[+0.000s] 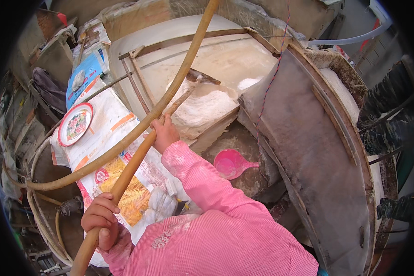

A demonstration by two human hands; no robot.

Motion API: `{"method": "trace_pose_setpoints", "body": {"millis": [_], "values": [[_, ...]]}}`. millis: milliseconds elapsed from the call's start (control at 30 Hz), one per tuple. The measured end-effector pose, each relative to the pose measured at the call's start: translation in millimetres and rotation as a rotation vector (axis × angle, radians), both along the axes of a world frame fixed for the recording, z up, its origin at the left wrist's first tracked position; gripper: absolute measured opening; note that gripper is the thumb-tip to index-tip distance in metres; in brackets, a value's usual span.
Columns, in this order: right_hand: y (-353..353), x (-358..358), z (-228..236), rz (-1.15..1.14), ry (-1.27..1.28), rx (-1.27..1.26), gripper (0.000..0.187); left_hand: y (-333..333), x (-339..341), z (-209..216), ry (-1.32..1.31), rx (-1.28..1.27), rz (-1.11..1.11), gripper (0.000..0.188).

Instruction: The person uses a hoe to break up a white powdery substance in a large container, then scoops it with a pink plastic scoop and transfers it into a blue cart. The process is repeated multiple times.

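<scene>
Both my hands grip a long-handled wooden scraper that slants up from the lower left. My left hand wraps round the handle low down, near the lower edge. Higher up, my right hand is closed round it, just beside a beige ribbed hose that passes over the handle. The scraper's dark crosspiece lies at the far edge of a heap of white powder, inside a shallow wood-edged trough. A pink plastic scoop rests below the trough, right of my right forearm.
Printed white sacks lie on the left, with a red-rimmed floral plate on them. A large grey sheet-covered panel curves along the right. A thin red-and-blue cord hangs before it. Coiled pipes stand at lower left.
</scene>
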State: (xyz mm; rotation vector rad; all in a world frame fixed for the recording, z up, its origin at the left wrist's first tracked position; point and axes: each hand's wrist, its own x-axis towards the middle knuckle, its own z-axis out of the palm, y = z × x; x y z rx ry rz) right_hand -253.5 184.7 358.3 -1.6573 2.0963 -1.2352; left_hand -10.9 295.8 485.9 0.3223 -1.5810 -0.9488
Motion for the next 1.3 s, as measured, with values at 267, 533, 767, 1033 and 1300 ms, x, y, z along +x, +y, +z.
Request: {"method": "trace_pose_setpoints", "body": {"millis": [267,533,767,1033,1300], "values": [[35,42,19,0.134,0.124,0.004,0.031,42,46,10,0.039,0.024,0.048,0.032],[74,64,67,0.252,0.233,-0.158,0.023,60,87,42,0.381,-0.317,-0.027,0.041],[-7,-104,31,0.046,0.177,-0.192,0.029,-2,-72,6,-0.072,-0.176,-0.274,0.024],[-127,-242,-45,-0.13,0.05,-0.084,0.026,-105,-206,-41,-0.277,-0.05,-0.218,0.019],[-85,-150,-63,-0.036,0.032,0.122,0.024,-55,-114,-56,-0.326,0.055,-0.08,0.021]]}}
